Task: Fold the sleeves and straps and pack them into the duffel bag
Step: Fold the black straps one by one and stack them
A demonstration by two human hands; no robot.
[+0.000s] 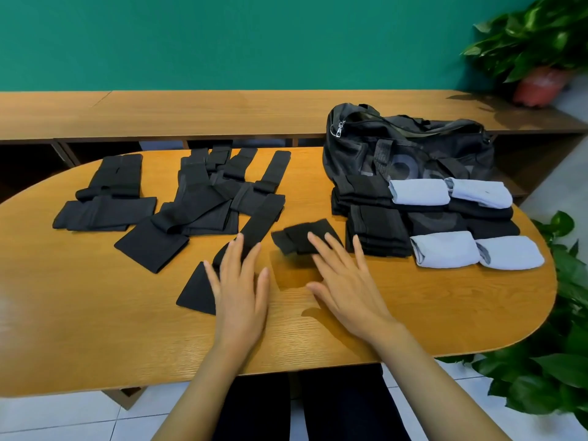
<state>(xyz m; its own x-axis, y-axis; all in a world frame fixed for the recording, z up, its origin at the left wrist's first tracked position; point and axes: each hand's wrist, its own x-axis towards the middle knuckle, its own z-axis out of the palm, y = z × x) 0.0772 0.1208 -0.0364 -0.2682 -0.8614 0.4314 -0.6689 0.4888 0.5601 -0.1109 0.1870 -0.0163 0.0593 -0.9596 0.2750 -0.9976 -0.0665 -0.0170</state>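
Observation:
A black duffel bag (407, 148) sits at the back right of the wooden table (95, 313). In front of it lie folded black sleeves (377, 230) and several rolled light-blue pieces (445, 251). My left hand (240, 291) lies flat, fingers straight, on a long black strap (254, 230) that runs away from me. My right hand (346, 281) is spread flat, its fingertips touching a small folded black piece (302, 237). Unfolded black sleeves and straps (197, 202) are heaped at the centre left, with another pile (108, 198) further left.
A second wooden bench (191, 113) runs behind the table along a green wall. Potted plants stand at the back right (541, 49) and beside the table's right end (560, 345). Bare tabletop lies near the front edge.

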